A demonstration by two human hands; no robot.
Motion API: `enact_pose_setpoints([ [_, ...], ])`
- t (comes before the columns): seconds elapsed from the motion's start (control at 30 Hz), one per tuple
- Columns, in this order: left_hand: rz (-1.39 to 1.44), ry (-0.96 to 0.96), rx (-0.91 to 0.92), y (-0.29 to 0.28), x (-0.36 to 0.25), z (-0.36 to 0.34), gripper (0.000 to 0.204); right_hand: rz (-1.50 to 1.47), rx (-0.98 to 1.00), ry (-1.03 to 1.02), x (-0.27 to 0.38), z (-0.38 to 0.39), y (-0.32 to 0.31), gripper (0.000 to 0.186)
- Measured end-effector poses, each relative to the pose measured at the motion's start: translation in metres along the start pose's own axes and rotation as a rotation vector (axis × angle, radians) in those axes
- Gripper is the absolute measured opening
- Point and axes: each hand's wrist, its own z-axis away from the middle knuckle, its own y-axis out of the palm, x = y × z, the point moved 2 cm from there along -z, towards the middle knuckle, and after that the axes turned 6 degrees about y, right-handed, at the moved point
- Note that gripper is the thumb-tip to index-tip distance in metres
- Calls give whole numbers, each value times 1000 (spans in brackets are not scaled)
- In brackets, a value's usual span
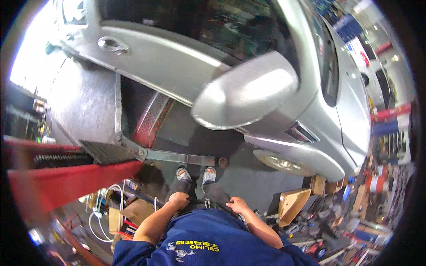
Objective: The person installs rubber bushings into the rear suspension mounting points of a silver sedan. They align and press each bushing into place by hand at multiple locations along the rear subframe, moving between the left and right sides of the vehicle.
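Note:
At waist height, my left hand is closed at the side of my dark grey trousers, gripping the cloth. My right hand pinches the trousers on the other side, its thumb on top. Some fingertips of both hands are hidden. Ahead of me stands a silver car, its side mirror sticking out towards me. Neither hand touches the car. Beyond my feet, in light-coloured shoes, a grey metal lift arm lies low across the floor.
A red lift post rises close on the left. Behind it are cardboard boxes and a white hose. An open wooden box and piled parts fill the right side. Another car is farther off.

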Motion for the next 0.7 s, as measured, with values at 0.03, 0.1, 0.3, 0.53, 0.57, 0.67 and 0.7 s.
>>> enact_pose_setpoints([
  [0.03, 38, -15, -5, 3, 2, 8, 41, 35, 15, -29, 8, -1, -3, 44],
  [0.1, 130, -38, -1, 10, 9, 29, 45, 116, 51, -29, 25, -3, -8, 44],
  [0.3, 466, -96, -70, 21, 31, 89, 46, 247, 146, -132, 81, 7, -21, 44],
  [0.53, 631, -114, -133, 18, 26, 105, 43, 310, 208, -55, 115, 29, -40, 39],
  [0.57, 661, -106, -108, 22, 24, 105, 43, 318, 176, -122, 117, 34, -44, 37],
  [0.67, 710, -38, -59, 42, 20, 96, 43, 358, 305, -62, 109, 24, -52, 37],
  [0.7, 693, 7, -34, 49, 19, 88, 44, 385, 367, -85, 105, 11, -53, 42],
])
